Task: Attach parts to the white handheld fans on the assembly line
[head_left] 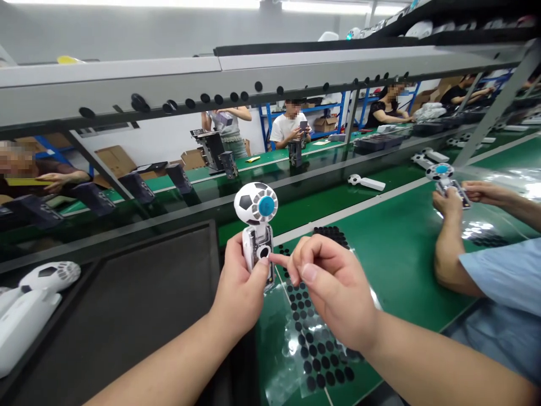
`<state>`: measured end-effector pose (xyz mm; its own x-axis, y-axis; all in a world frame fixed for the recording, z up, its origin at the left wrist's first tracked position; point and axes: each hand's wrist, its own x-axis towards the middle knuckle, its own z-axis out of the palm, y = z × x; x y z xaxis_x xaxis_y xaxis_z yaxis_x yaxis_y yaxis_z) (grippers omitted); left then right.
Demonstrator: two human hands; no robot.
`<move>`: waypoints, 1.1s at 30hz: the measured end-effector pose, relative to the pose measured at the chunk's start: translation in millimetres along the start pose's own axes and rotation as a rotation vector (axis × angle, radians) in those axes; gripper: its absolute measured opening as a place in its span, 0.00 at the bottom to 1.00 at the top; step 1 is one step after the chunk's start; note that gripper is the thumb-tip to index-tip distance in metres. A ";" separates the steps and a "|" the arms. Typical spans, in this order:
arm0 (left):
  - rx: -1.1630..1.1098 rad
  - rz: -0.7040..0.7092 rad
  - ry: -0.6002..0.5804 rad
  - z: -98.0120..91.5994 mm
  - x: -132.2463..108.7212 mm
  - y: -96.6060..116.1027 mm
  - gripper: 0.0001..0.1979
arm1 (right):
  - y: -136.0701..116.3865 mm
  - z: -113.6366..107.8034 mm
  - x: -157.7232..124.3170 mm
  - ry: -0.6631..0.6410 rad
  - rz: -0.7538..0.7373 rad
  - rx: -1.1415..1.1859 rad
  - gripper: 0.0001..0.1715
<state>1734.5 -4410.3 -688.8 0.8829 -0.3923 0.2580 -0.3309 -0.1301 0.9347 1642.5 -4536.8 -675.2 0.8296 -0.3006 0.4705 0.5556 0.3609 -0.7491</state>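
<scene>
My left hand (240, 287) is closed around the handle of a white handheld fan (256, 211). Its head looks like a football with black patches and a blue centre, and it stands upright. The handle is uncovered at the front, showing inner parts and a white ring with a black middle. My left thumb lies just below that ring. With its index finger stretched out, my right hand (333, 282) touches or nearly touches the ring's edge; the other fingers are bent, and nothing shows in them. Below it lies a clear sheet of round black stickers (325, 348).
A black tray (147, 316) lies at left, with football-headed fans (51, 276) beyond its left edge. Another fan (367, 182) rests on the green belt. At right, a co-worker's hands (450, 197) hold a similar fan. A grey rail (169, 84) crosses overhead, with dark boxes behind.
</scene>
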 end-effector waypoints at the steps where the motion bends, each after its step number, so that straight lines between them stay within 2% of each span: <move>1: 0.023 0.015 -0.003 -0.1 -0.8 -0.9 0.21 | 1.3 0.5 -0.3 -0.002 -0.006 -0.010 0.11; 5: 0.105 0.089 0.027 -0.1 -4.0 -2.6 0.19 | 1.3 1.6 -2.4 -0.039 -0.011 -0.050 0.10; 13: 0.081 0.130 -0.059 0.7 -9.8 8.2 0.16 | -6.9 10.4 -11.8 -0.068 -0.028 -0.125 0.10; 17: 0.193 0.171 -0.006 -3.1 -9.5 9.8 0.17 | -7.6 11.6 -10.1 -0.076 -0.052 -0.148 0.11; 20: 0.269 0.197 0.020 -6.3 -7.7 6.2 0.18 | -8.4 7.7 -3.7 -0.053 -0.007 -0.130 0.12; 28: 0.281 0.176 -0.049 -5.6 -5.7 3.7 0.18 | -6.8 -6.6 19.5 -0.001 0.112 -0.085 0.15; 31: 0.264 0.134 -0.069 -3.9 -5.5 4.3 0.18 | -6.5 -5.3 28.5 0.063 0.120 -0.097 0.15; 33: 0.253 0.101 -0.066 -3.2 -4.9 5.7 0.19 | -4.7 -3.1 32.8 0.117 0.140 -0.186 0.13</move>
<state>1729.3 -4406.3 -684.0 0.8204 -0.4725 0.3221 -0.4959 -0.3072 0.8123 1666.9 -4551.1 -657.7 0.8796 -0.3634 0.3068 0.4068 0.2407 -0.8812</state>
